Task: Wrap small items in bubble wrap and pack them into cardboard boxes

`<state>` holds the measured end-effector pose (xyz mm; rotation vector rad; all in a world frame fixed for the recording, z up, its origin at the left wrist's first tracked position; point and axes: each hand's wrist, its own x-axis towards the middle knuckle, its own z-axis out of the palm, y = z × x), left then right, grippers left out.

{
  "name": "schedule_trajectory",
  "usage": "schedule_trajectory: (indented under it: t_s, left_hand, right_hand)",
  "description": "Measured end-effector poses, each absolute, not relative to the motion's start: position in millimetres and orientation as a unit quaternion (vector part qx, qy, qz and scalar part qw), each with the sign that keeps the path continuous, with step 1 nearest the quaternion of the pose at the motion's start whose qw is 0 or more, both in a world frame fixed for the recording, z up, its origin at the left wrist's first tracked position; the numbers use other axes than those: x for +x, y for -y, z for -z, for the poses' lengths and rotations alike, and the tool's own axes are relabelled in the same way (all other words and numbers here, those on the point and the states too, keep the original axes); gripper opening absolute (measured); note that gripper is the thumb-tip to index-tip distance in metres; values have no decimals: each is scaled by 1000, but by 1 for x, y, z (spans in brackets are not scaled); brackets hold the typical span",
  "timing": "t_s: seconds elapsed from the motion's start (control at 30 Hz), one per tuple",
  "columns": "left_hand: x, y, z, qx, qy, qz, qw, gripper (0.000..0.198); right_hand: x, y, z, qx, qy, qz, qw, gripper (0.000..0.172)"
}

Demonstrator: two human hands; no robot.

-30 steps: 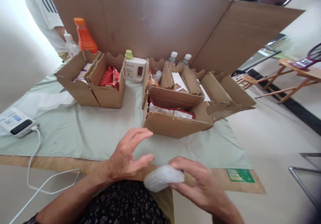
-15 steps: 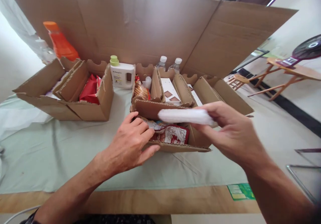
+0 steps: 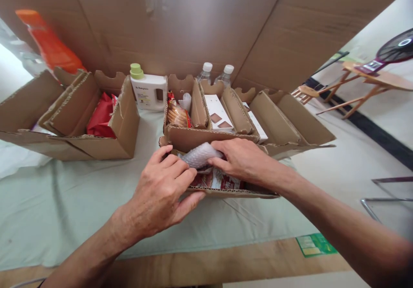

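A bubble-wrapped bundle [image 3: 201, 155] is held in my right hand [image 3: 247, 159], its thumb and fingers closed on one end. It lies tilted inside the front compartment of a cardboard box [image 3: 183, 136], above red-and-white printed packets [image 3: 226, 182]. What is wrapped inside cannot be made out. My left hand [image 3: 166, 187] is at the left end of that compartment, fingers over the front wall and thumb outside it, gripping the wall. Its fingertips are close to the bundle; whether they touch it is unclear.
Behind are compartments with a bread-like snack bag [image 3: 177, 114] and white boxes [image 3: 217, 111]. A white jug [image 3: 149, 92] stands beside another cardboard box [image 3: 106, 148] holding a red packet [image 3: 101, 114]. Clear bottles [image 3: 225, 76] and an orange bottle [image 3: 51, 43] stand near a tall cardboard panel [image 3: 180, 26].
My right hand has moved left and down, bringing the bubble-wrapped bundle from above the box into the front compartment. My left hand keeps its place on the box. The view has tilted down slightly.
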<state>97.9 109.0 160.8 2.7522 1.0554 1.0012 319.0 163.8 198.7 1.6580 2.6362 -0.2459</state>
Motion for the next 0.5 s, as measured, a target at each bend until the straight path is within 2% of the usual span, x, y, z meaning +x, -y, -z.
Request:
schedule_trajectory:
  t_s: [0.1, 0.23, 0.27, 0.4, 0.5]
  left_hand:
    - [97, -110, -160, 883, -342, -320, 24, 18]
    - [98, -110, -160, 881, -349, -320, 15, 18]
    - [98, -110, -160, 881, -349, -319, 13, 18]
    - [98, -108, -160, 881, -347, -321, 10, 20]
    - [98, -108, -161, 881, -350, -320, 9, 21]
  right_hand:
    - [330, -159, -198, 493, -863, 107, -18, 27]
    - [332, -161, -197, 520, -844, 125, -44, 7]
    - [330, -162, -197, 533, -838, 109, -42, 9]
    - [319, -166, -197, 580, -813, -20, 54, 5]
    - [309, -168, -202, 589, -792, -62, 150, 17]
